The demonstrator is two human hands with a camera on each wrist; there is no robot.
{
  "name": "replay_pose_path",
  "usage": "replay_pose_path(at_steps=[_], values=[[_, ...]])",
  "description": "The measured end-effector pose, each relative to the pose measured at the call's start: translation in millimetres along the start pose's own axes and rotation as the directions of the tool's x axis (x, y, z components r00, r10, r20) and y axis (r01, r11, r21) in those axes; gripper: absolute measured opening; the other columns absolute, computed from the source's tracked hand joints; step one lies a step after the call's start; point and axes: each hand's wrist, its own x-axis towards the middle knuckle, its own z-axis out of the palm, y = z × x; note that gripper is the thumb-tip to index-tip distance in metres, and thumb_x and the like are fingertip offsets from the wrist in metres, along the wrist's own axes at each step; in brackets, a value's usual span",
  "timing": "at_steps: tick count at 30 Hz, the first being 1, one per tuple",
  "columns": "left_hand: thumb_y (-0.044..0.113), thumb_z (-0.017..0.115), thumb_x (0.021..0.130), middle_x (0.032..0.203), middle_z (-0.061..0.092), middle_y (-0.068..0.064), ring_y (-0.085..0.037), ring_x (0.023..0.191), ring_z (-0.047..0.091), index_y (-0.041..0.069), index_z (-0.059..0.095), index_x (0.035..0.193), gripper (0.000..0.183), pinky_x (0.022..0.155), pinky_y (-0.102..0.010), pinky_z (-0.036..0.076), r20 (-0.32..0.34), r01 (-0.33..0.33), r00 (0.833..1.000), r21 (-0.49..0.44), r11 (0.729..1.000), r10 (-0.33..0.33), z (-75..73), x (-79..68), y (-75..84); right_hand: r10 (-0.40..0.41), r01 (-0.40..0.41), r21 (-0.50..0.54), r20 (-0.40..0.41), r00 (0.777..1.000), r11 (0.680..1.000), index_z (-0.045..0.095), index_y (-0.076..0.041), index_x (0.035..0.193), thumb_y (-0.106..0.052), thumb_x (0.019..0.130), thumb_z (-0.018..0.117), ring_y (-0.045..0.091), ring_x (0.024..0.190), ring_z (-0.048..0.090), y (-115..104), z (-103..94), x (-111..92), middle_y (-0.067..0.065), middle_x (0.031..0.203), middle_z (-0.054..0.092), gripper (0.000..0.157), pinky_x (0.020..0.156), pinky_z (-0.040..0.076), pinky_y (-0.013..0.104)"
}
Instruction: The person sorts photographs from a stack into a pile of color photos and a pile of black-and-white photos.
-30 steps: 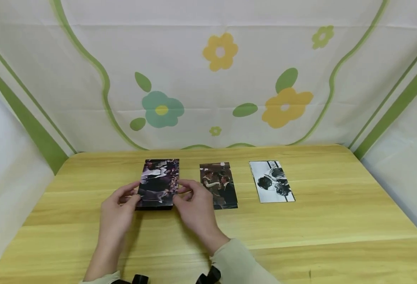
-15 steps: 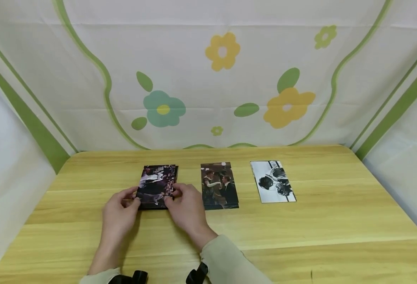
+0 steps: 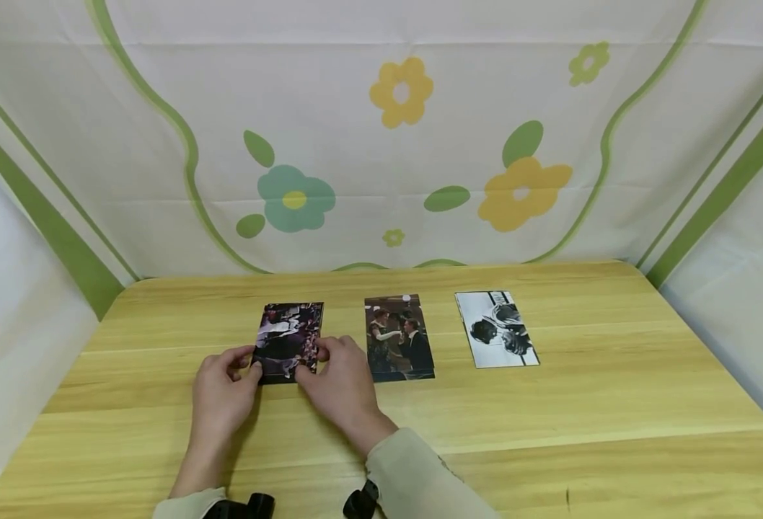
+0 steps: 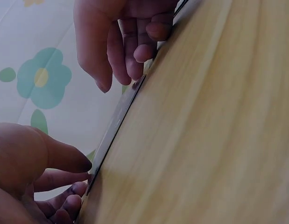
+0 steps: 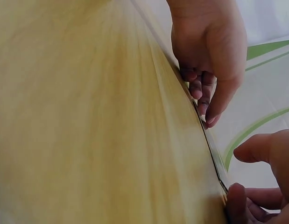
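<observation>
A stack of photo cards (image 3: pixel 284 339) lies flat on the wooden table at the left, its top card a dark, purplish crowd picture. My left hand (image 3: pixel 222 393) pinches the near left corner, thumb on top and fingers at the side edge. At the right edge, my right hand (image 3: pixel 342 386) has its fingers against the stack. Its thumb (image 5: pixel 254 148) stands raised over the cards, apart from them in the right wrist view. Both wrist views show the stack (image 4: pixel 117 122) almost edge-on, as a thin dark line.
A second photo pile (image 3: pixel 397 339), showing a couple in brown tones, lies in the middle. Farther right rests a black-and-white photo pile (image 3: pixel 495 331). Behind the wooden table (image 3: pixel 550 432) hangs a white cloth (image 3: pixel 329 108) with printed flowers.
The top crowd card has come down and toward me, level with the stack beneath. My right hand has shifted left along with it, and its thumb has lifted. The other piles lie still.
</observation>
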Motion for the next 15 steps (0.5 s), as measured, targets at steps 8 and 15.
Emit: replay_pose_path(at_steps=[8,15], values=[[0.011,0.058,0.107,0.125,0.066,-0.022,-0.024,0.101,0.057,-0.002,0.069,0.137,0.035,0.076,-0.021,0.045,0.017,0.135,0.991,-0.116,0.984,-0.134,-3.4,-2.2,4.0,-0.001,-0.003,0.076,0.06,0.998,0.997,0.071,-0.004,0.136,-0.024,0.09,0.083,0.004,0.074,0.056,4.1,-8.0,-5.7,0.0,0.105,0.064,0.052,0.072,0.051,0.024],[0.034,0.062,0.109,0.124,0.07,-0.012,-0.014,0.099,0.057,0.007,0.073,0.134,0.038,0.071,-0.016,0.048,-0.004,0.209,0.976,-0.241,0.948,-0.216,-6.9,-7.4,20.7,-0.099,0.085,0.167,0.074,0.992,0.982,0.074,-0.008,0.13,-0.024,0.093,0.083,0.006,0.086,0.064,20.0,-39.2,-18.1,0.0,0.108,0.073,0.041,0.08,0.057,0.021]])
